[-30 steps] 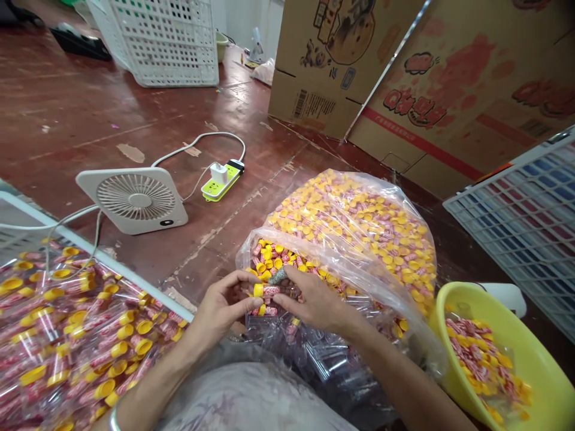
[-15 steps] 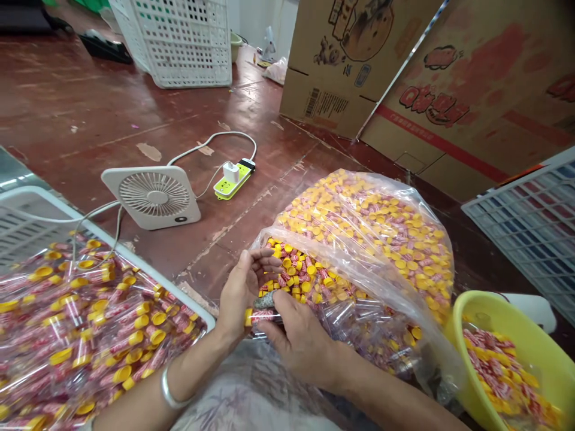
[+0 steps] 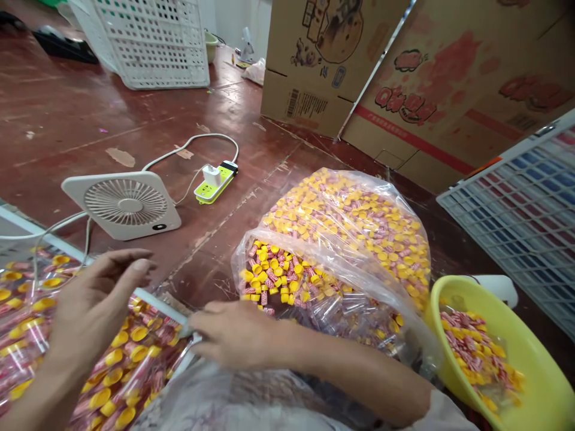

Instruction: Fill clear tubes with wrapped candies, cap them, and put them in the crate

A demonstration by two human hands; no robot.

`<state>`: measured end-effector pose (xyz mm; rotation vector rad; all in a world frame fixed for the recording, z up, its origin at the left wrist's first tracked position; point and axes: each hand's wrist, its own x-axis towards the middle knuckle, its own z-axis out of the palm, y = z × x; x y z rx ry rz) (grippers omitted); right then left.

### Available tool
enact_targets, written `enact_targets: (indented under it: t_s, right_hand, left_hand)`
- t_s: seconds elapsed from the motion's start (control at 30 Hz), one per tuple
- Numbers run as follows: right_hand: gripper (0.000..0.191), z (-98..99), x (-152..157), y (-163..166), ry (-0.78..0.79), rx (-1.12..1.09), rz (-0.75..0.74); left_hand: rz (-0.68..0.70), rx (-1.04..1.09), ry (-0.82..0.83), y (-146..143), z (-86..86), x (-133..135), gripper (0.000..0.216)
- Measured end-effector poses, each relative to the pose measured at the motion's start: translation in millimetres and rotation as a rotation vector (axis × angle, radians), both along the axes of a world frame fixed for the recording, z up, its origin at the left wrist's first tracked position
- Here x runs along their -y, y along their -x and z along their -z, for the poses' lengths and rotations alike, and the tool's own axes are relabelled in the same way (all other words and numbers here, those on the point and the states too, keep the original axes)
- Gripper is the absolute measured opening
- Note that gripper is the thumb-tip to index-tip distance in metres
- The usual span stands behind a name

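My left hand (image 3: 94, 305) hovers over the white crate (image 3: 157, 297) at the lower left, fingers apart and loosely curled, with nothing in them. The crate holds clear packets of red-and-white tubes with yellow caps (image 3: 121, 365). My right hand (image 3: 233, 335) reaches left to the crate's rim, seen from the back, fingers pressed together. A grey wrap shows at its fingertip; what it grips is hidden. Behind it, a big clear plastic bag (image 3: 345, 239) lies open, full of loose yellow-capped tubes.
A yellow-green basin (image 3: 449, 296) with more tubes sits at the lower right. A small white fan (image 3: 123, 203) and a green power strip (image 3: 214, 181) lie on the red floor. Cardboard boxes (image 3: 314, 60), a white basket (image 3: 153, 42) and a slatted white crate (image 3: 525, 209) stand around.
Both hands left the bag's mouth, where they handled a tube. The left hand swung out over the crate and opened; the right hand moved left to the crate's rim.
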<state>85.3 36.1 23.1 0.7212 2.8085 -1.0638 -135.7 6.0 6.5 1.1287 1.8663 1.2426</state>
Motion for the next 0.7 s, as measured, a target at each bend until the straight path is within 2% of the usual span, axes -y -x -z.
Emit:
enact_targets:
  t_s: [0.03,0.13,0.2,0.27,0.4,0.5,0.6,0.7]
  right_hand:
    - [0.011,-4.4,-8,-17,-0.09,0.062,0.001]
    - [0.011,-18.3,-31,-75,-0.322,0.269,0.06]
    - [0.012,-23.5,-43,-105,-0.403,0.331,0.035]
    - [0.011,-22.3,-50,-122,-0.448,0.352,-0.007]
    - [0.01,-9.3,-57,-127,-0.48,0.343,-0.051]
    - [0.004,-6.3,-59,-126,-0.46,0.303,-0.069]
    - [0.005,-11.2,-55,-128,-0.38,0.258,0.061]
    - [0.006,-16.9,-45,-130,-0.305,0.228,0.229]
  left_hand:
    - [0.0,-0.033,0.036,-8,4.0,3,0.032]
    - [0.141,0.008,0.107,-35,19.7,9,0.035]
    - [0.247,0.046,0.068,-55,31.0,9,0.031]
    - [0.388,0.032,-0.019,-74,40.3,3,0.024]
    - [0.622,-0.213,-0.164,-110,50.3,-22,0.019]
    - [0.702,-0.348,-0.184,-126,54.4,-43,0.02]
    - [0.751,-0.359,-0.191,-129,56.3,-53,0.018]
    - [0.767,-0.325,-0.196,-122,53.8,-51,0.013]
